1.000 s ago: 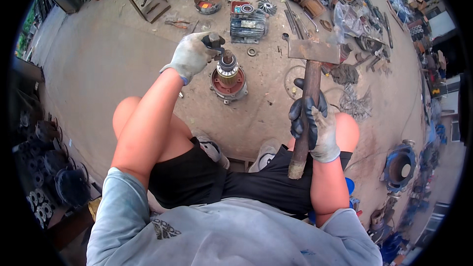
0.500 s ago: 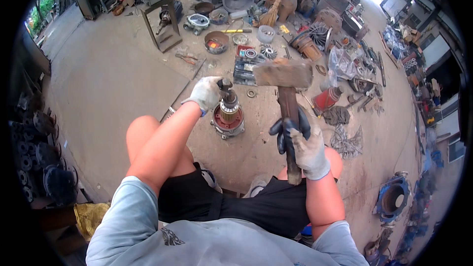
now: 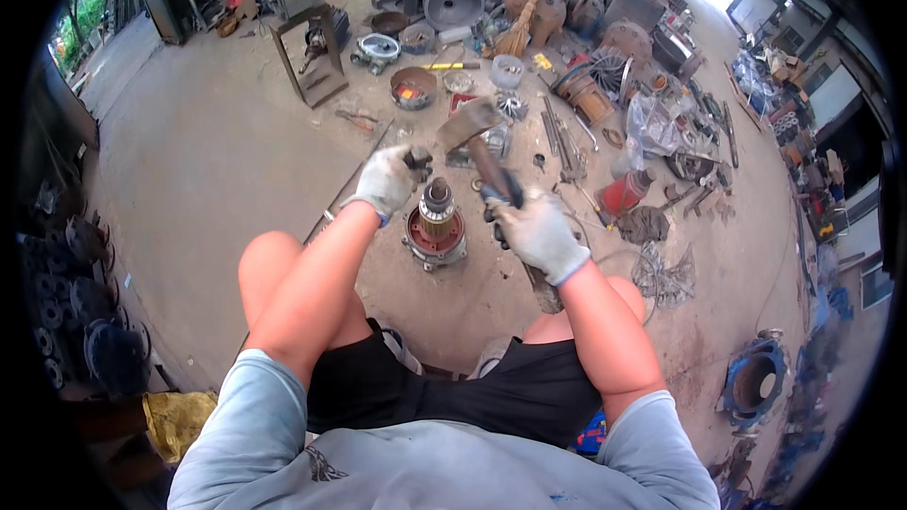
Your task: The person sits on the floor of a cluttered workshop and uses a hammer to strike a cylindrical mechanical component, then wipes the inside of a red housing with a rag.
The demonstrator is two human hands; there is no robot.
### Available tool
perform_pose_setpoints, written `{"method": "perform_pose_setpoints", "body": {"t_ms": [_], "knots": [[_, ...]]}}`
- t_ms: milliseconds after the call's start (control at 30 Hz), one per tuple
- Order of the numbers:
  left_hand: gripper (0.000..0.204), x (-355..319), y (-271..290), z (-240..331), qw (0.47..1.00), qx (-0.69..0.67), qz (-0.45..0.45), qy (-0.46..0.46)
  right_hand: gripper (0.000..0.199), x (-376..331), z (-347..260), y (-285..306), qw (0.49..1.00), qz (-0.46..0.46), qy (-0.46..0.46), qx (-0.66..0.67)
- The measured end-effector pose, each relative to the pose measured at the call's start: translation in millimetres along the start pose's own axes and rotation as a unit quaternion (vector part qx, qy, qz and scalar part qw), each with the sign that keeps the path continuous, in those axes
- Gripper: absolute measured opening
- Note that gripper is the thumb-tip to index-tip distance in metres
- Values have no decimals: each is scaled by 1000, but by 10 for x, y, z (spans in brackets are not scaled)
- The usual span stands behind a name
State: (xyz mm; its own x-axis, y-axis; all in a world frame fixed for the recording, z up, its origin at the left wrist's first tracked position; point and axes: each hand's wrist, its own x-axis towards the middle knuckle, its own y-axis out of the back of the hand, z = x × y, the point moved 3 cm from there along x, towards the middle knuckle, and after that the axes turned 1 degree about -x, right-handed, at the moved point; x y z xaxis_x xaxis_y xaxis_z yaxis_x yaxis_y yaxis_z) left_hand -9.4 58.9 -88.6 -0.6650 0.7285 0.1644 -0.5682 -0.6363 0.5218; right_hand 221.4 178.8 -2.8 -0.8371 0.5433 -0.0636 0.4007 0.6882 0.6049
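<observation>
A motor part (image 3: 436, 227) stands upright on the floor between my feet, with a reddish flanged base and a shaft pointing up. My left hand (image 3: 385, 181), in a pale glove with dark fingers, is curled just left of the shaft top, apart from it. Whether the dark shape at its fingertips is a held piece or glove coating is unclear. My right hand (image 3: 539, 227), gloved too, grips a sledgehammer (image 3: 489, 168) by its handle. The blocky head is raised beyond the shaft, tilted left and slightly blurred.
Behind the hammer lie a round pan (image 3: 414, 87), a finned rotor (image 3: 511, 105) and a clear tub (image 3: 507, 71). A straw broom (image 3: 525, 26) leans on machine parts. To the right stands a red cylinder (image 3: 625, 193). A long rod lies left of my left hand.
The hammer has swung left and tilted, its head moving from the right toward the shaft. My left hand has drawn slightly left, off the shaft top.
</observation>
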Motion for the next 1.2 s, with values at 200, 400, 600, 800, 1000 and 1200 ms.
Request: {"method": "perform_pose_setpoints", "body": {"t_ms": [200,400,600,800,1000,1200], "knots": [[22,74,-10,446,996,-49,-55,-50,29,-201,-2,251,965,17,-31,258],[23,28,-358,324,989,-90,-106,44,30,-244,99,275,961,17,-51,270],[21,25,-422,246,992,76,-82,-51,31,-339,239,348,979,27,-39,196],[22,53,-449,132,993,25,-99,-57,36,-374,197,356,963,49,-11,263],[24,97,-517,120,992,25,-105,-65,46,-376,-76,326,968,154,147,133],[24,22,-401,307,995,67,-69,-40,33,-10,76,46,992,62,86,-73]]}}
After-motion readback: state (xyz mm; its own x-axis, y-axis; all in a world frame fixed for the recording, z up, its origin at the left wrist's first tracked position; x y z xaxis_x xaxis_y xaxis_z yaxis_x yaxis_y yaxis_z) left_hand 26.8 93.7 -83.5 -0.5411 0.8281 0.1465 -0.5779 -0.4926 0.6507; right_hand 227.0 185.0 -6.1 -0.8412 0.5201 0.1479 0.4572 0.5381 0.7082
